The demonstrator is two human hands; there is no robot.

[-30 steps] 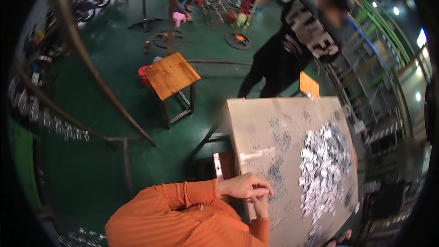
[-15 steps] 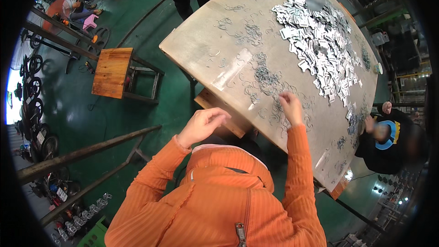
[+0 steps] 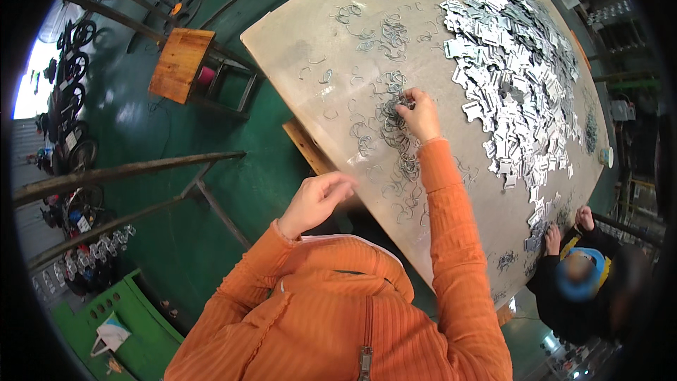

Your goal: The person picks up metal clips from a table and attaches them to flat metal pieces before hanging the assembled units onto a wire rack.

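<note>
My right hand (image 3: 421, 118) reaches over the table, thumb and fingers closed in a pinch on bent wire pieces in a loose heap (image 3: 390, 114). Exactly which pieces it grips is partly hidden by the fingertips. My left hand (image 3: 316, 204) hovers just off the table's near edge, in front of my body. Its fingers are curled toward the thumb and slightly blurred; anything between them is too small to make out. More small wire loops (image 3: 394, 32) lie scattered on the beige table (image 3: 296, 49).
A large heap of flat silvery metal plates (image 3: 493, 106) covers the table's right side. At the right edge sits a co-worker (image 3: 582, 275) with both hands at the table. A wooden stool (image 3: 180, 63) and metal rails (image 3: 134, 173) stand to the left; a green bench (image 3: 134, 317) lies lower left.
My right hand has moved forward and left, from the table's near part into the wire heap. My left hand has barely moved. The view has shifted, and the co-worker's hands have moved.
</note>
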